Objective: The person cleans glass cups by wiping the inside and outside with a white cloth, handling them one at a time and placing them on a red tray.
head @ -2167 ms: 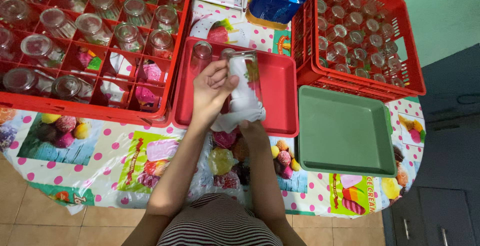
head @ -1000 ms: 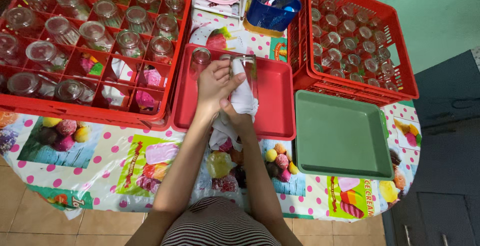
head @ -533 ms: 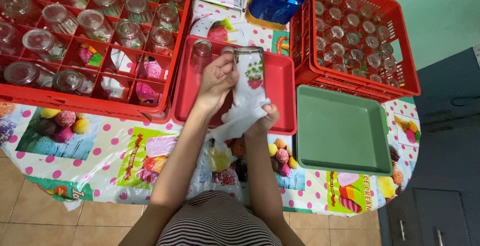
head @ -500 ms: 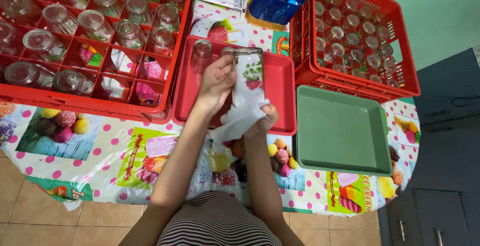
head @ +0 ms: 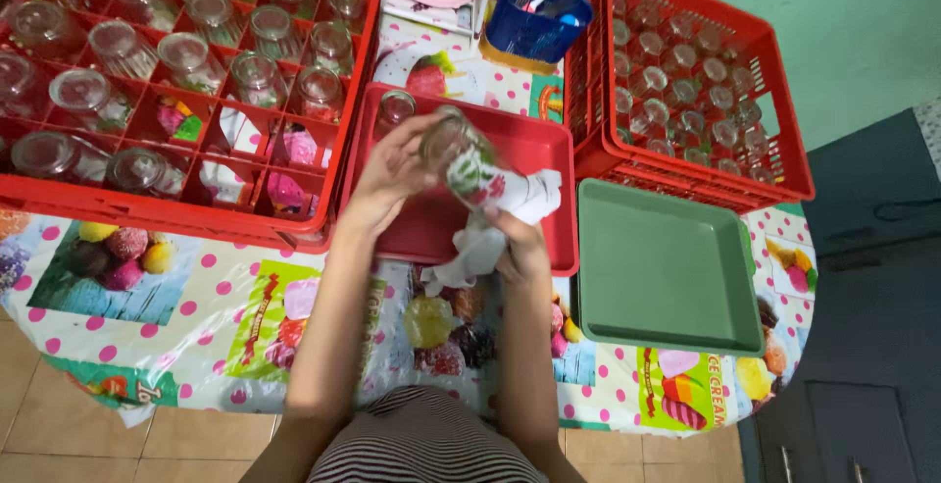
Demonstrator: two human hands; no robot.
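Observation:
My left hand (head: 387,174) grips the base of a clear drinking glass (head: 466,164) with a red and green fruit print, tilted over the red tray (head: 549,164). My right hand (head: 520,243) holds a white cloth (head: 490,228) that is pushed into and wrapped about the glass's mouth. Another clear glass (head: 395,107) stands upside down at the tray's far left corner.
A red divided crate (head: 323,199) with several upturned glasses sits at the left. A second red crate (head: 784,164) with several small glasses stands at the far right, an empty green tray (head: 667,267) in front of it. A blue basket (head: 534,27) sits behind.
The glass has swung from upright to tilted, base to the left. My right hand has shifted right with the cloth, which now sticks out at the glass's right end.

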